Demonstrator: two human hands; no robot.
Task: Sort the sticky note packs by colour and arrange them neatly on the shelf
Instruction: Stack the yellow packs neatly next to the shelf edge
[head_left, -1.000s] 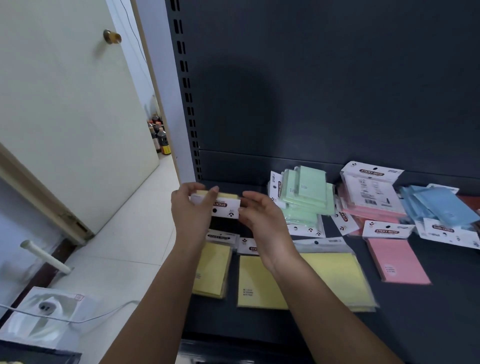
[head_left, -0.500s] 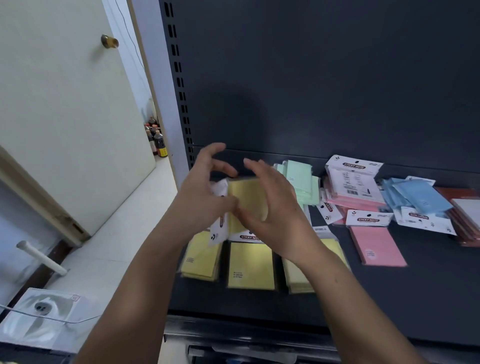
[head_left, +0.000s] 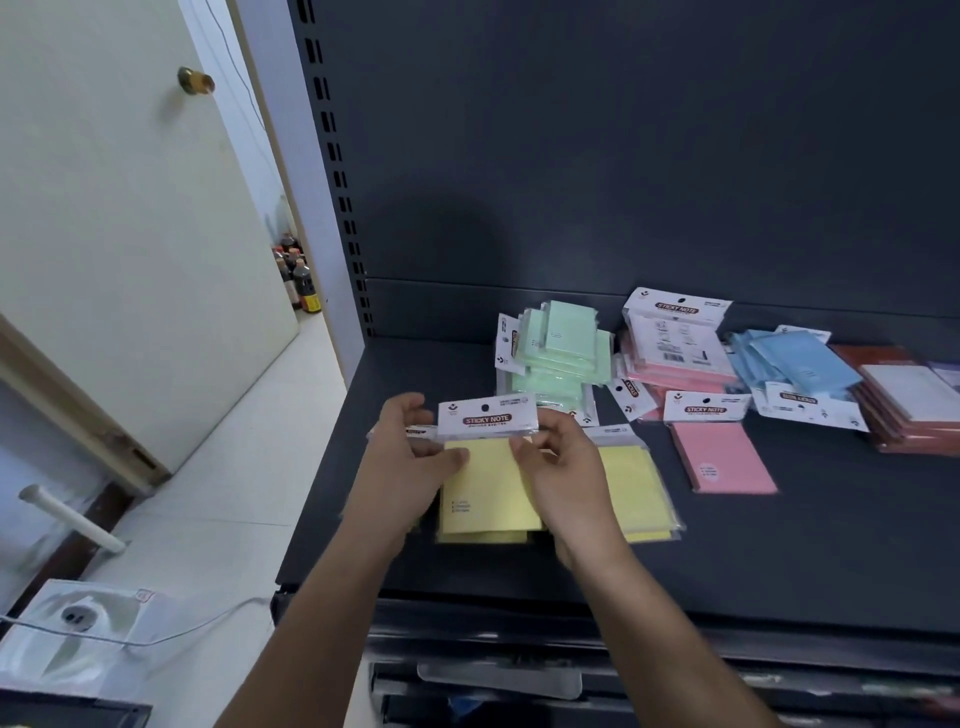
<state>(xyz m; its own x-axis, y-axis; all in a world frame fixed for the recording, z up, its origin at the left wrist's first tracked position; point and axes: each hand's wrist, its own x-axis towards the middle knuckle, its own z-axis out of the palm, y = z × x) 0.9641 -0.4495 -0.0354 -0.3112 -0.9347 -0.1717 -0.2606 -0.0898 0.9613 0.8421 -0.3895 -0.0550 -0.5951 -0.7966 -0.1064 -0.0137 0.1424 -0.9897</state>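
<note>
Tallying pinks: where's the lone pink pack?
Head view: the lone pink pack lies flat on the shelf, right of the yellow packs, in front of the pink pile.

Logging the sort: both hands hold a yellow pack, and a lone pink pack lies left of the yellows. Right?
No: the head view shows the lone pink pack right of the yellows. Left hand and right hand do hold a yellow pack.

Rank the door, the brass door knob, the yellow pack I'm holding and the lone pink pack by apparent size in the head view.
1. door
2. yellow sticky note pack and pink sticky note pack: alike; yellow is nearer the camera, so unranked
3. brass door knob
</note>
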